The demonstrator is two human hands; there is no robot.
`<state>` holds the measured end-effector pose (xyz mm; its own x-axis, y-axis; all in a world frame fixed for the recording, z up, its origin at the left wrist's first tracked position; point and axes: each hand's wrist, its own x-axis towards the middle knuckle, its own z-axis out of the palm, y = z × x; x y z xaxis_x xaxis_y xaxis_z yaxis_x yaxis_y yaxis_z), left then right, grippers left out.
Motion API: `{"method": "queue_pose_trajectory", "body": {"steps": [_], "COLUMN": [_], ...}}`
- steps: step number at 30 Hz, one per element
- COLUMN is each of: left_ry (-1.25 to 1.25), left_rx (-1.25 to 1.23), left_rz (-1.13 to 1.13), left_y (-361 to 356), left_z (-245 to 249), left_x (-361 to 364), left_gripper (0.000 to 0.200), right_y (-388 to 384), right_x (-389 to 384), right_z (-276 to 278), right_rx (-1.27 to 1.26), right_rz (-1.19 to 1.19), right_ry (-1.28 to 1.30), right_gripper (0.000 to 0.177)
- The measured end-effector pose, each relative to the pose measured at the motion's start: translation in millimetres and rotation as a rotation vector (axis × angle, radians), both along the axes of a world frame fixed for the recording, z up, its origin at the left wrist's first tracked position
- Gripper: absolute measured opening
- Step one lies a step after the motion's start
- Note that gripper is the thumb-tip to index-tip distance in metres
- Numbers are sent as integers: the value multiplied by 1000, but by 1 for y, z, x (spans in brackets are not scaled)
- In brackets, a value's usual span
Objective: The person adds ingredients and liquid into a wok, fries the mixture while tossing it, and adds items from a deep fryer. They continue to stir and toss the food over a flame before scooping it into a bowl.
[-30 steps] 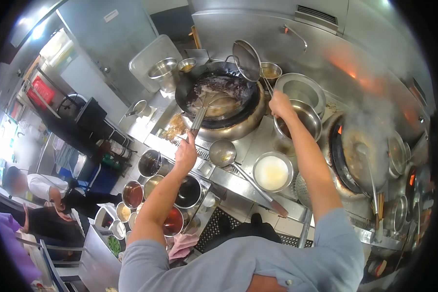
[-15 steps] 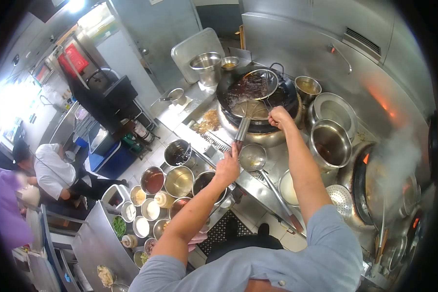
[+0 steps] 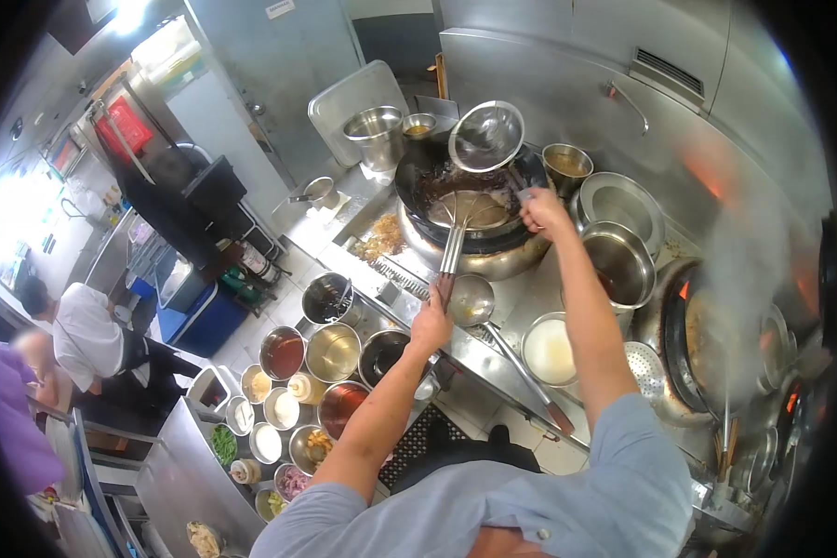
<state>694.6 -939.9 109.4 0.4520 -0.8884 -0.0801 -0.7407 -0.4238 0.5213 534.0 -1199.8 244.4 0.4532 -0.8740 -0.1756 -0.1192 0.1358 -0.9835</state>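
My left hand (image 3: 431, 325) is closed round the dark handle of a wire skimmer (image 3: 453, 251), its wide head low in the wok (image 3: 407, 200). In my right hand (image 3: 544, 212) is the handle of a round mesh strainer (image 3: 486, 137), tilted up above the wok's far rim. Dark, bubbling liquid (image 3: 442, 184) shows inside the wok. I cannot make out what, if anything, lies in the skimmer. A ladle (image 3: 472, 300) rests on the counter between my forearms.
Pots (image 3: 614, 265) stand to the right of the wok, with a steaming second wok (image 3: 707, 325) beyond. Several sauce and ingredient containers (image 3: 333, 352) crowd the left. A tall steel pot (image 3: 374, 139) is behind. Two people (image 3: 88, 330) are at the far left.
My right hand has raised the mesh strainer from low over the wok and tipped it upward. The skimmer's head stays in the wok. The whole view has shifted slightly.
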Motion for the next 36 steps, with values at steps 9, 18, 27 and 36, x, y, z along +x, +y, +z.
{"method": "queue_pose_trajectory", "body": {"steps": [9, 18, 27, 36], "left_ry": [47, 78, -19, 518], "left_rx": [-95, -104, -252, -18], "left_rz": [40, 20, -41, 278], "left_y": [14, 27, 54, 287], "left_z": [-8, 8, 25, -14], "left_x": [3, 2, 3, -58], "left_gripper": [82, 82, 65, 39], "right_y": [-31, -20, -16, -128], "right_x": [-13, 33, 37, -85], "right_z": [-16, -48, -48, 17], "right_rx": [-205, 288, 537, -891], "right_rz": [33, 92, 203, -342], "right_ry": [654, -47, -442, 639], "right_gripper": [50, 21, 3, 45]}}
